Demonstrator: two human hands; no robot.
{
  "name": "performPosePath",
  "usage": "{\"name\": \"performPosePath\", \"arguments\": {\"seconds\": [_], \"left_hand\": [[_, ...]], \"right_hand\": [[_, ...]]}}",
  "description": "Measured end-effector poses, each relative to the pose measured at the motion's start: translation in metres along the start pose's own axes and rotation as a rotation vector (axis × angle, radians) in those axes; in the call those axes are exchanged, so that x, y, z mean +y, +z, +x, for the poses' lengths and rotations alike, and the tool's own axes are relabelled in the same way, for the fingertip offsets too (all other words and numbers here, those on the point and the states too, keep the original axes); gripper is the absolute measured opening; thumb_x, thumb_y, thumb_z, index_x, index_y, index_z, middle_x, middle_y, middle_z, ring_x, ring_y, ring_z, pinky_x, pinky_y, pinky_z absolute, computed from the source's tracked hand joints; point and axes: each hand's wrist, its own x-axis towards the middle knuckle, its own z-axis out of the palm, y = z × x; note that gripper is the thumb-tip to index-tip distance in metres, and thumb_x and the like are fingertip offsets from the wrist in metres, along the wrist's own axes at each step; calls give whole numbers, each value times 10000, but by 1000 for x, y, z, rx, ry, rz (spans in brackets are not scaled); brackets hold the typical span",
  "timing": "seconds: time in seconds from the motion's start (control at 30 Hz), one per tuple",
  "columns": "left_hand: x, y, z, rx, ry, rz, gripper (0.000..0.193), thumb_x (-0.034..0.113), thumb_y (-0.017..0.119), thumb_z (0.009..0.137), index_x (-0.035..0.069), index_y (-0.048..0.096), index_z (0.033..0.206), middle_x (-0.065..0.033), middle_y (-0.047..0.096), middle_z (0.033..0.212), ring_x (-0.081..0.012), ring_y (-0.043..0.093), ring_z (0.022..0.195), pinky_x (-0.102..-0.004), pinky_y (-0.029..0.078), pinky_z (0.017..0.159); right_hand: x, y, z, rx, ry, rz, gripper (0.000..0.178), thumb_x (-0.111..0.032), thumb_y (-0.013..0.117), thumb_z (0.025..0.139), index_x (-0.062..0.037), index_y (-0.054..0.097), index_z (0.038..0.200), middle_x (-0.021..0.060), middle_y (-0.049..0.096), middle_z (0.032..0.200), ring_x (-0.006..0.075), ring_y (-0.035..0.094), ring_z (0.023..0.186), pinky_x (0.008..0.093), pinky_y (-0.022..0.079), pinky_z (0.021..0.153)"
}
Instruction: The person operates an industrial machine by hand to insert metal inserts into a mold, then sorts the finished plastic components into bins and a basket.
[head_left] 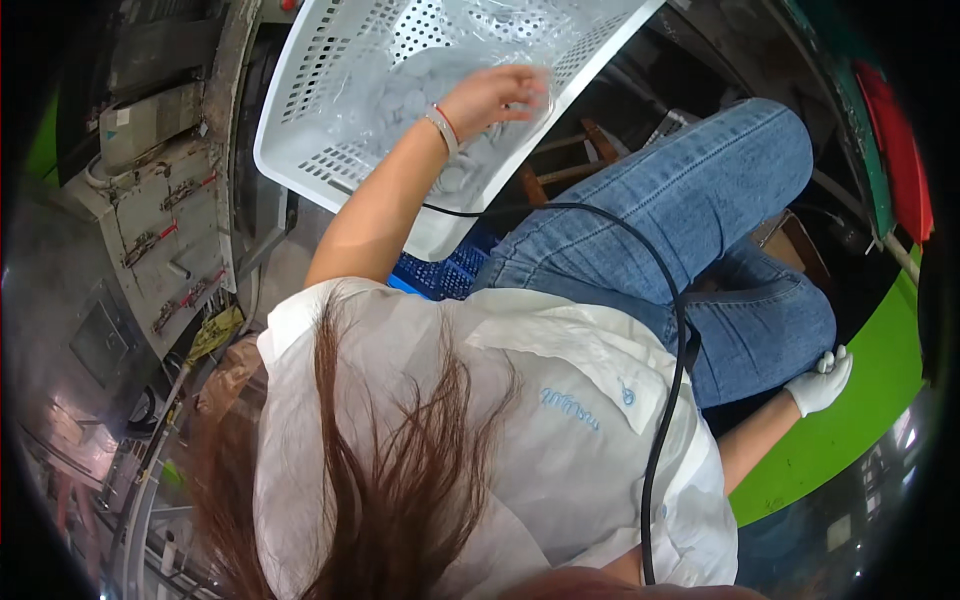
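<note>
My left hand (497,98), bare with a red string and a pale band at the wrist, is over a white perforated plastic basket (300,172). Its fingers are apart, slightly bent and blurred, with nothing visible in them. Clear plastic film (372,72) lines the basket, and small round translucent pieces (455,178) lie in it, partly hidden by my hand and forearm. On the right, my right hand (824,383) wears a white glove. It is beside my jeans-clad leg, over a bright green surface (850,440), fingers loosely extended and holding nothing visible.
A black cable (672,270) runs across my lap and shirt toward the basket. Beneath the basket is a blue crate (440,278). Machinery with a panel and red-handled clamps (150,243) stands at the left. A red object (893,150) hangs at the upper right.
</note>
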Motion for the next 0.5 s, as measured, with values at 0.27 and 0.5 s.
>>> {"name": "performPosePath", "arguments": {"seconds": [0.27, 0.5], "left_hand": [[-59, -84, -41, 655, 280, 1629, 436, 168, 538, 817, 59, 503, 1237, -196, 542, 1157, -344, 514, 1073, -432, 446, 911], [-28, -85, -61, 963, 322, 1377, 298, 184, 565, 817, 79, 573, 1095, -203, 577, 1006, -386, 517, 1017, -441, 435, 862]], "right_hand": [[-4, 0, 2, -2, -55, -87, 295, -128, 457, 930, 82, 537, 1120, 130, 599, 1023, 82, 476, 652, 164, 376, 556], [-13, 7, -7, 31, -47, -169, 300, -132, 471, 917, 53, 557, 1137, 97, 613, 990, 81, 490, 672, 165, 388, 589]]}}
